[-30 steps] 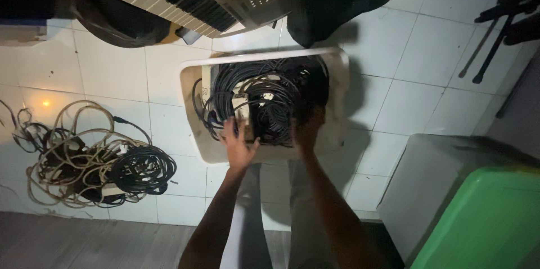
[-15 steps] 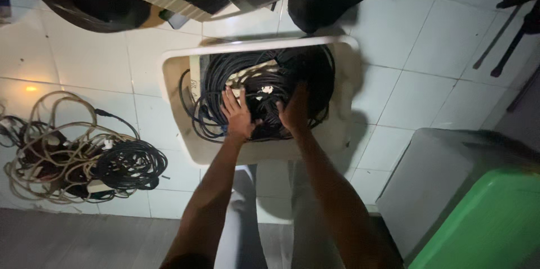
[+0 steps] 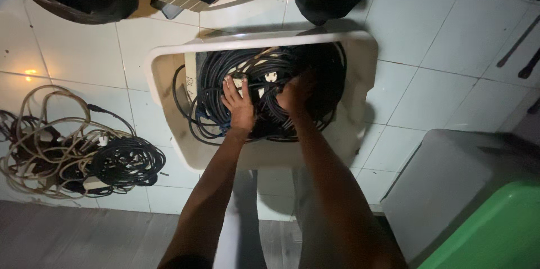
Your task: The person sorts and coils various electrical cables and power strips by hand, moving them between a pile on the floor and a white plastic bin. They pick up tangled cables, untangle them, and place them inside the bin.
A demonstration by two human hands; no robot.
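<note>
**Both hands down in the cable tub**

Left hand (image 3: 241, 107) flat with fingers spread, pressing on the black coiled cables (image 3: 264, 92) inside the white tub (image 3: 169, 72) on the tiled floor (image 3: 73, 50). Right hand (image 3: 293, 93) curled into the same coils (actual grip too dark to tell). Another cable pile (image 3: 79, 154) lying well apart, off left.

One white bin (image 3: 360, 66); two cable heaps, one inside (image 3: 270, 72), one on floor (image 3: 79, 156); two hands; one green container (image 3: 495, 229).
</note>
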